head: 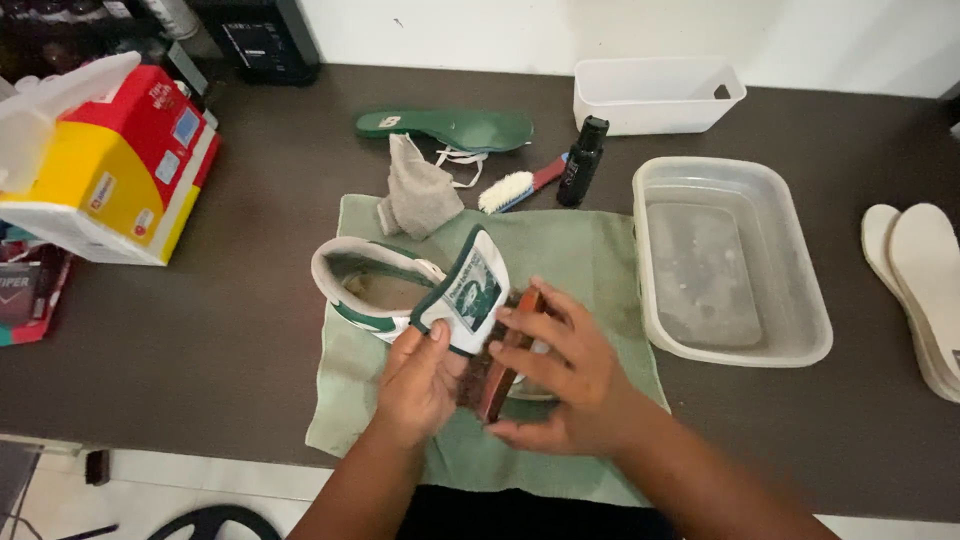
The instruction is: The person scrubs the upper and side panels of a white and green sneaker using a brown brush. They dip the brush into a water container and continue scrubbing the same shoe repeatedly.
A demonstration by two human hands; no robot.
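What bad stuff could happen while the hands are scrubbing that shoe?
The water tub sits close beside the right hand, so an elbow bump might slosh water onto the table. The small black bottle stands upright near the tub and could tip over. The left hand pinches only the tongue of the shoe, so hard strokes with the brush might make the shoe slip.

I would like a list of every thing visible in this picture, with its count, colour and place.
sneaker: 1, white and green, on the towel
towel: 1, green, table centre
wooden brush: 1, brown, in right hand
green insole: 1, behind towel
grey cloth: 1, towel's far edge
small brush: 1, red handle, beside bottle
bottle: 1, black, upright
basin: 1, clear, right of towel
white bin: 1, far edge
pale insoles: 2, far right
box: 1, red and yellow, left
left hand: holds sneaker tongue
right hand: grips wooden brush
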